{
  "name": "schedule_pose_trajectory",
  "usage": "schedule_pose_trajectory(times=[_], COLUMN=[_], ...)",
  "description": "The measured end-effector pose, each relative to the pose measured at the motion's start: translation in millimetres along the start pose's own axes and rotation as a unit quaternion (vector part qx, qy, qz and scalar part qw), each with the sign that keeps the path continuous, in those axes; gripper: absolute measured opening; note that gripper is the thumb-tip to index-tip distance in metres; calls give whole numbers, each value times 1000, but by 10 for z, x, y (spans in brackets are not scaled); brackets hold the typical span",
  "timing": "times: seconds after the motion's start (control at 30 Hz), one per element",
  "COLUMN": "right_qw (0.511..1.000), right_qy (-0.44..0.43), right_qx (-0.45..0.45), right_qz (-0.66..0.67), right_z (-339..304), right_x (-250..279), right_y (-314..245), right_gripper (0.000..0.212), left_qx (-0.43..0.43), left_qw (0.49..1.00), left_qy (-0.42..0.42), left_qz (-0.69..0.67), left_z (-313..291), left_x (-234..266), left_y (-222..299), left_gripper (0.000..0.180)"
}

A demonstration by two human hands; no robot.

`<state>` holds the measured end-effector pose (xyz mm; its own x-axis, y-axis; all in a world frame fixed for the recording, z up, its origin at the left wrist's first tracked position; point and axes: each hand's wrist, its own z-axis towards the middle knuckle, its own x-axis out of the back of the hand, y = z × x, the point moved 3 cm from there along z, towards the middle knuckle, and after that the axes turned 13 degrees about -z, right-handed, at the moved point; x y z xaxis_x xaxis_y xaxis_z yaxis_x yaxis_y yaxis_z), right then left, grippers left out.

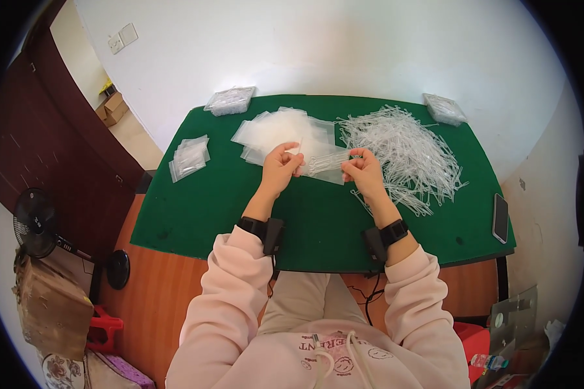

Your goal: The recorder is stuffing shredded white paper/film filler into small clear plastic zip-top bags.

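Note:
My left hand pinches the edge of a small clear plastic bag, its fingers closed. In my right hand, thumb and fingers close on one end of a bundle of thin clear plastic sticks. The bundle lies sideways between my hands, its other end at the bag; how far inside it reaches I cannot tell. Under and behind my hands spreads a stack of flat frosted bags. To the right is a large loose heap of the same clear sticks, with small loops at their ends.
Filled clear packets lie at the table's left. Clear packs stand at the back left and back right of the green table. A phone rests at the right edge. A fan stands on the left.

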<state>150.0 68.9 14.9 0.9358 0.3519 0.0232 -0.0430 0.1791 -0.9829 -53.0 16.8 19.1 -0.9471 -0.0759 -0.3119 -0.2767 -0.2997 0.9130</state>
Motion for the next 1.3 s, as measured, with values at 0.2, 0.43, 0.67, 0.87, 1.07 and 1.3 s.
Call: schedule_pose_trajectory(times=[0.2,0.43,0.67,0.87,1.07,1.3], right_qw=[999,998,998,992,993,987], right_qy=[4,14,0,-13,-51,-96], right_qx=[-9,-24,18,24,-2,21], right_qz=[48,60,-58,-123,-102,-126], right_z=[34,42,27,51,-8,-64], right_x=[80,57,-8,-59,-77,-288], right_y=[103,96,86,144,122,149], right_gripper=[16,12,13,15,13,14], left_qx=[16,-43,-197,-59,-3,11], left_qw=[998,995,966,993,999,957], left_qy=[-34,-82,-38,-52,35,260], left_qz=[-45,44,161,86,22,130], left_z=[-30,-15,1,14,32,-257], left_x=[-35,-2,43,111,624,2330], left_y=[49,41,65,44,332,731], left_gripper=[17,18,15,19,21,21])
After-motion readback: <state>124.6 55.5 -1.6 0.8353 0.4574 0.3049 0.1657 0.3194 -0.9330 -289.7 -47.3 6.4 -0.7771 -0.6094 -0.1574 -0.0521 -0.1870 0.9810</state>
